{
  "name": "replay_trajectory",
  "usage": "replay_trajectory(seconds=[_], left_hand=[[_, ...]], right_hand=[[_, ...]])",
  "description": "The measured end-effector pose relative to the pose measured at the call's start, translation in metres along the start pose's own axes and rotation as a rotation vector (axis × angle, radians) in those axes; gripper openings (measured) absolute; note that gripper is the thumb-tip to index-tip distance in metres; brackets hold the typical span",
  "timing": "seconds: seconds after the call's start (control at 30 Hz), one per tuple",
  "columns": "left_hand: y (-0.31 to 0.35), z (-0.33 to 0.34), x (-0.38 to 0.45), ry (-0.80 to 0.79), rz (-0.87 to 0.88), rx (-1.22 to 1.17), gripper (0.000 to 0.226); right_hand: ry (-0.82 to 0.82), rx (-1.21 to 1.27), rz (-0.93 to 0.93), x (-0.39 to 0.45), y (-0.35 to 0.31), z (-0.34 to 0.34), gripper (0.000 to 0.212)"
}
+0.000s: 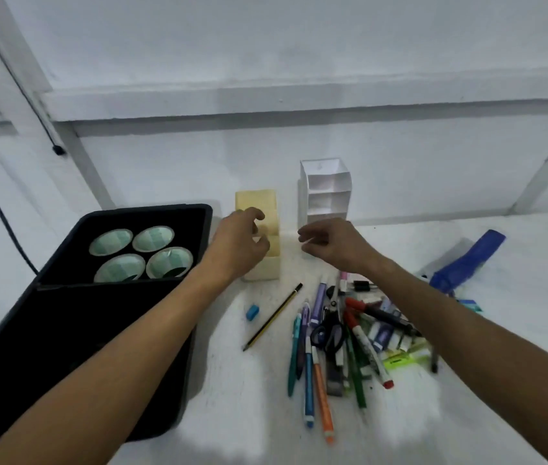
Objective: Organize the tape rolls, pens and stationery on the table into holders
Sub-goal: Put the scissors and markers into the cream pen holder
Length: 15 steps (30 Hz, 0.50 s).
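A pale yellow holder [262, 203] stands at the table's back middle, with my left hand [239, 245] in front of it, fingers curled and apart, holding nothing. A white stepped holder [324, 193] stands to its right. My right hand [333, 245] hovers below that holder, fingers loosely bent and empty. Several tape rolls [142, 251] lie in a black tray [199, 216] on the left. A heap of pens, markers and scissors [349, 337] lies under my right forearm. A pencil [272, 317] and a small blue eraser [252, 312] lie apart from the heap.
A blue stapler [467, 260] lies at the right. A black cable [1, 213] hangs down the wall at the left. White wall panels stand close behind the holders.
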<state>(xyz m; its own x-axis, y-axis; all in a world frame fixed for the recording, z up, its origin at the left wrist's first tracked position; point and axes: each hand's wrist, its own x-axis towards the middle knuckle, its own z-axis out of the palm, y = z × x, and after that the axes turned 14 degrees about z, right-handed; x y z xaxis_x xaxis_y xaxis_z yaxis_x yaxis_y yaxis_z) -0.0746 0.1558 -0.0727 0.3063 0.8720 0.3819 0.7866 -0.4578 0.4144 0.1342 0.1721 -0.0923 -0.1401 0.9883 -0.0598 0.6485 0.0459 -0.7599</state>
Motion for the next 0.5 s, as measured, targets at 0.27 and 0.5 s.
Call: replay_trajectory(seconds=[0.27,0.5], left_hand=[[0.040,0.046,-0.014,-0.490,0.144,-0.036,0.033],[0.053,0.067,-0.030,-0.687,0.182,-0.131,0.053]], right_hand=[[-0.060,-0.266,0.126,-0.046,0.045,-0.046,0.018],[-0.089,-0.308,0.241,-0.087,0.082,-0.065,0.016]])
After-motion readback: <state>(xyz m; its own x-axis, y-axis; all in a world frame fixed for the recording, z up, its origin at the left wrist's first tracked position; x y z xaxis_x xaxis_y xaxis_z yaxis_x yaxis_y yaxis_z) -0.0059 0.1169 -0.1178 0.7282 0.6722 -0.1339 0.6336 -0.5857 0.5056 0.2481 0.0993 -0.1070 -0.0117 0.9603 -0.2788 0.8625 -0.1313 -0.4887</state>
